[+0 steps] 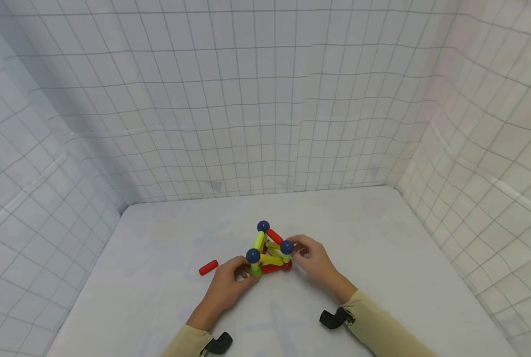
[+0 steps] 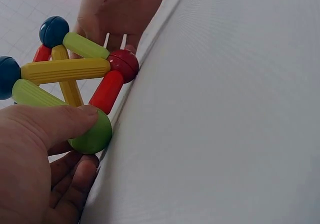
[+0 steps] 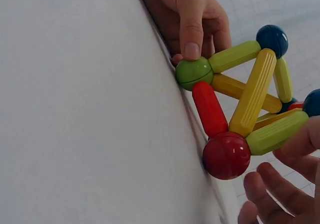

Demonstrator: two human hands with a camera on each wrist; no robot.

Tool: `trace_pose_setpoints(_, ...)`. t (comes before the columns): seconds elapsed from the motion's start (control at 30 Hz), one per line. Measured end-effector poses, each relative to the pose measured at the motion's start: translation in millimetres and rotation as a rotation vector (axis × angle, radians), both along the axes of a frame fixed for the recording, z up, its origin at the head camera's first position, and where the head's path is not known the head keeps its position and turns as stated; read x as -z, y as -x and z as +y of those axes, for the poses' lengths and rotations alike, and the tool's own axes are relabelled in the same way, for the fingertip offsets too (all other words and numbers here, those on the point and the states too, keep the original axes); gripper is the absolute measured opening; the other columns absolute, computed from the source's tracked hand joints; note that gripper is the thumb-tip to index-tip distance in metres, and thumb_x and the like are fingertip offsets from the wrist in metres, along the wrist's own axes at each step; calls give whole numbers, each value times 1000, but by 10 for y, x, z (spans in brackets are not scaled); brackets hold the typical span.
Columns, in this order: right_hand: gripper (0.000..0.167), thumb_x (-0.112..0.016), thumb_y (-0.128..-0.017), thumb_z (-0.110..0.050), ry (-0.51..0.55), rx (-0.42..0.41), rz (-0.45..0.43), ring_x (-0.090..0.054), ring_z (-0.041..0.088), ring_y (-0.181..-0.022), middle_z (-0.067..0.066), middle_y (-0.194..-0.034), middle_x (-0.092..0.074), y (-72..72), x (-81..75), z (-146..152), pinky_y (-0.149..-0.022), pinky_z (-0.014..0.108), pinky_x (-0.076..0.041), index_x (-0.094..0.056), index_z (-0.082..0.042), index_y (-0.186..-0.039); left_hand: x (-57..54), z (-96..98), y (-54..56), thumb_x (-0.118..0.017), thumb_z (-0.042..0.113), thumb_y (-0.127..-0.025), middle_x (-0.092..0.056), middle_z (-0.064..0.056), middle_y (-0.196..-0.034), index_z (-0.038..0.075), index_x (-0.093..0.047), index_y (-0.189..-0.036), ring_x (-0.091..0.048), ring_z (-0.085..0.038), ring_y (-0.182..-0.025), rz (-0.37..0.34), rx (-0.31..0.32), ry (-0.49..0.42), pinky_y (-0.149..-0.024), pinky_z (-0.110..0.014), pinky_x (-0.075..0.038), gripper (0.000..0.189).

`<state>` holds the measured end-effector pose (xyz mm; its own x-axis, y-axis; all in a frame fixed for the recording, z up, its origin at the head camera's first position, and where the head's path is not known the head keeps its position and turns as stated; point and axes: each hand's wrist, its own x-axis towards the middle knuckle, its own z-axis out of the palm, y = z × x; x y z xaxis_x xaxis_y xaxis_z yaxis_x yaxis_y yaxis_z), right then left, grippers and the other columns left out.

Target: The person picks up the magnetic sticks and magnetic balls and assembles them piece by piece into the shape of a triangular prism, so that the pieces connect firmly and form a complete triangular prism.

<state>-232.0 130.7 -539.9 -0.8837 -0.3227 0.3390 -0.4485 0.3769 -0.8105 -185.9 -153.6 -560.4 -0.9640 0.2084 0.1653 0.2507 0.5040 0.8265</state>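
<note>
A frame of magnetic building sticks and balls (image 1: 271, 260) stands on the white surface. Blue balls form its upper corners; below are a green ball (image 3: 194, 74) and a red ball (image 3: 226, 155), joined by a red stick (image 3: 209, 108). Yellow and light green sticks link the levels. My left hand (image 1: 226, 283) pinches the green ball, thumb on top and fingers beneath. At the opposite side, my right hand (image 1: 313, 257) holds the upper right corner by the blue ball (image 1: 286, 247) and its light green stick (image 3: 277, 132). Its lower fingers hang apart from the red ball.
One loose red stick (image 1: 208, 267) lies on the white tabletop (image 1: 158, 238), left of my left hand. White cloth walls with a grid pattern (image 1: 265, 109) enclose the back and both sides. A black wrist-camera piece (image 1: 333, 319) sits by each sleeve.
</note>
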Motion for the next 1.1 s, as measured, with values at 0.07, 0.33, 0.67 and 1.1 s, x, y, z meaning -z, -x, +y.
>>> trace_pose_setpoints(0.07, 40, -64, -94, 4, -29, -59, -31, -65, 19, -101, 0, -118, -73, -6, 69, 16, -88, 32, -57, -72, -7, -132, -1, -1, -9, -90, 15, -91, -71, 11, -104, 18, -76, -118, -65, -12, -92, 3, -1, 10, -84, -28, -58, 30)
trace_pose_setpoints(0.33, 40, -72, -92, -1, -104, -165, -41, -61, 21, -95, -4, -107, -69, -20, 125, 52, -83, 33, -52, -69, -12, -131, -89, -31, -32, -88, 10, -90, -71, 9, -106, 15, -76, -121, -65, -11, -95, 41, -20, 106, -87, -34, -59, 33)
trace_pose_setpoints(0.67, 35, -83, -94, -12, -168, -137, -56, -58, 16, -88, -11, -97, -65, -34, 197, 97, -78, 33, -52, -72, -18, -126, -428, -441, 47, -78, 4, -97, -74, -5, -117, 9, -76, -124, -68, -20, -101, 133, -91, 243, -89, -46, -59, 27)
trace_pose_setpoints(1.1, 32, -83, -94, -11, -175, -122, -27, -59, 15, -90, -11, -99, -67, -27, 200, 96, -79, 32, -53, -73, -20, -123, -592, -868, 149, -77, 10, -99, -73, -5, -101, 1, -79, -112, -67, -21, -91, -101, -82, 483, -84, -47, -59, 15)
